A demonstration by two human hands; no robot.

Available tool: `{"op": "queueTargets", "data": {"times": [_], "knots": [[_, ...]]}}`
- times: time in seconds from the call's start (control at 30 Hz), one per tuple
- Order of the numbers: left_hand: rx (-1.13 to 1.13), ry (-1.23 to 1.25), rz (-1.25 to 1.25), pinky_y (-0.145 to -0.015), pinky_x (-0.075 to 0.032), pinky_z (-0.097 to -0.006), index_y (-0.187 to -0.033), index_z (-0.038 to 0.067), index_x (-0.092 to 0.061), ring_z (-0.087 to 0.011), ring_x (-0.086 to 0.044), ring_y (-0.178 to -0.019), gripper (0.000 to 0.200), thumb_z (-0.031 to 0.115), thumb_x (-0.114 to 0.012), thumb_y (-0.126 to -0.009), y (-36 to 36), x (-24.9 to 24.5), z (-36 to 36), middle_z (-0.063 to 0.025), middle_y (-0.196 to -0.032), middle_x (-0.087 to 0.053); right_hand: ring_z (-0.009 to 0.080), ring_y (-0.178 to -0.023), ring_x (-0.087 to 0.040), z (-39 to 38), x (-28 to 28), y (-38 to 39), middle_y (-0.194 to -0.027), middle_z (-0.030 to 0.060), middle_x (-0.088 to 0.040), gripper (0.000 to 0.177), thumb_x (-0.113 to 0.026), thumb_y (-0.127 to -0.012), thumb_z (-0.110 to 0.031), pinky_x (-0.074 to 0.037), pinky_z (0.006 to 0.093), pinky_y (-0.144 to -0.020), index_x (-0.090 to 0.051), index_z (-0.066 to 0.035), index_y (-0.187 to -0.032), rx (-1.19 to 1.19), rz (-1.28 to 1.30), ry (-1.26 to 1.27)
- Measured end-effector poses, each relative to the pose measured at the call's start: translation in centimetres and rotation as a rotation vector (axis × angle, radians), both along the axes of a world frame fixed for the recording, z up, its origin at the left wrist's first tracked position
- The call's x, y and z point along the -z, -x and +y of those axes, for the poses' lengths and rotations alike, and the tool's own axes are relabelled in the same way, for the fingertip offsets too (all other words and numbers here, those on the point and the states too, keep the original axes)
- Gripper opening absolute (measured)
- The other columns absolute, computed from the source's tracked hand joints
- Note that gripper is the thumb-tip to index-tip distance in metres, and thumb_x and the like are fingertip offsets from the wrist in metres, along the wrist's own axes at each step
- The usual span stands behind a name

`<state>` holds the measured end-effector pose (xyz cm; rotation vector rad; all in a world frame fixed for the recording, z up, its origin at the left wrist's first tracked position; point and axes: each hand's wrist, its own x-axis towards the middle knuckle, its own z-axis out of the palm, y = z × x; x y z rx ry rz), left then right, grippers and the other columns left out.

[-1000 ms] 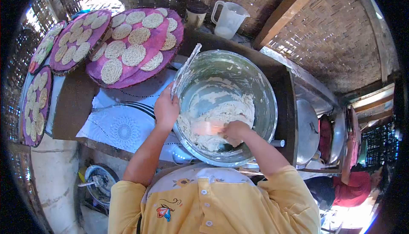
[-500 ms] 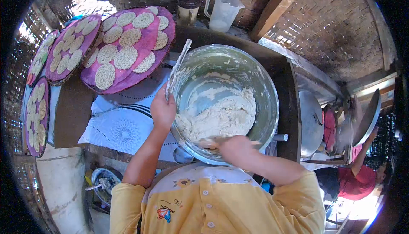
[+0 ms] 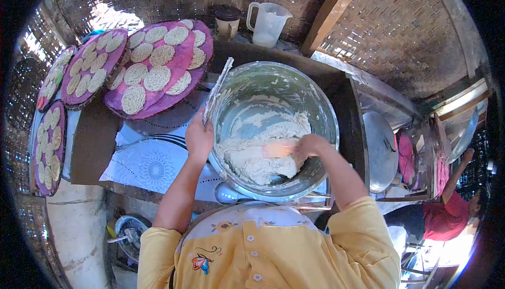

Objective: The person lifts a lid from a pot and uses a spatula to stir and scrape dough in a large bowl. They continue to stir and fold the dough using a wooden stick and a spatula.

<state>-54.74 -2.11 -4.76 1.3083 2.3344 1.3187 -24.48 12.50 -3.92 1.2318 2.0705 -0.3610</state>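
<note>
Right by the fingers of the right hand [image 3: 312, 146]: dough [image 3: 255, 162], blurry tool [image 3: 279, 149] clenched in them
Beside the left hand [image 3: 200, 140]: pot rim [image 3: 337, 126], caked stick [image 3: 218, 86] gripped

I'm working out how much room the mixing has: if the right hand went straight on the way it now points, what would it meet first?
Likely the dough, since the right hand points left across the pot, blurred tool leading. Depth is unclear.
</note>
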Motion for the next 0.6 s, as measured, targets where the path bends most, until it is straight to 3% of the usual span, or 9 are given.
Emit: {"op": "queueTargets", "data": {"times": [0.17, 0.27, 0.37, 0.6], "knots": [[-0.045, 0.032, -0.042, -0.079, -0.045, -0.0416, -0.118, 0.007, -0.053, -0.0364, -0.058, -0.09, 0.038, 0.011, -0.054, -0.08, -0.4, -0.2, 0.2, -0.0216, -0.1, -0.06, 0.0317, -0.086, -0.062, -4.0, -12.7, -1.2, -0.089, 0.011, -0.065, 0.03, -0.052, -0.084, -0.039, -0.049, 0.0424, -0.074, -0.067, -0.015, -0.091, -0.26, 0.065, -0.074], [-0.022, -0.033, 0.005, -0.078, -0.045, -0.0416, -0.117, 0.007, -0.053, -0.0367, -0.058, -0.089, 0.038, 0.01, -0.053, -0.079, -0.4, 0.4, 0.3, -0.0216, -0.099, -0.06, 0.0306, -0.081, -0.063, -6.5, -10.3, -0.7, -0.085, 0.0101, -0.065, 0.024, -0.052, -0.083, -0.033, -0.049, 0.0423, -0.069, -0.067, -0.014, -0.086, -0.572, 0.071, 0.014], [-0.025, -0.048, 0.016, -0.077, -0.046, -0.0416, -0.116, 0.006, -0.054, -0.037, -0.059, -0.088, 0.038, 0.01, -0.053, -0.078, -0.4, 0.4, 0.2, -0.0218, -0.099, -0.061, 0.0301, -0.08, -0.063, -7.7, -2.7, -0.5, -0.085, 0.0124, -0.065, 0.021, -0.053, -0.08, -0.025, -0.05, 0.0402, -0.065, -0.066, -0.01, -0.087, -0.54, 0.166, 0.052], [-0.062, -0.052, -0.045, -0.078, -0.046, -0.0406, -0.114, 0.005, -0.055, -0.0359, -0.059, -0.089, 0.036, 0.01, -0.055, -0.078, -0.6, 0.7, 0.5, -0.0212, -0.099, -0.06, 0.027, -0.08, -0.064, -10.3, 0.9, 2.9, -0.085, 0.0119, -0.065, 0.018, -0.052, -0.078, -0.019, -0.052, 0.0392, -0.065, -0.064, -0.008, -0.085, -0.515, 0.203, 0.014]]}}
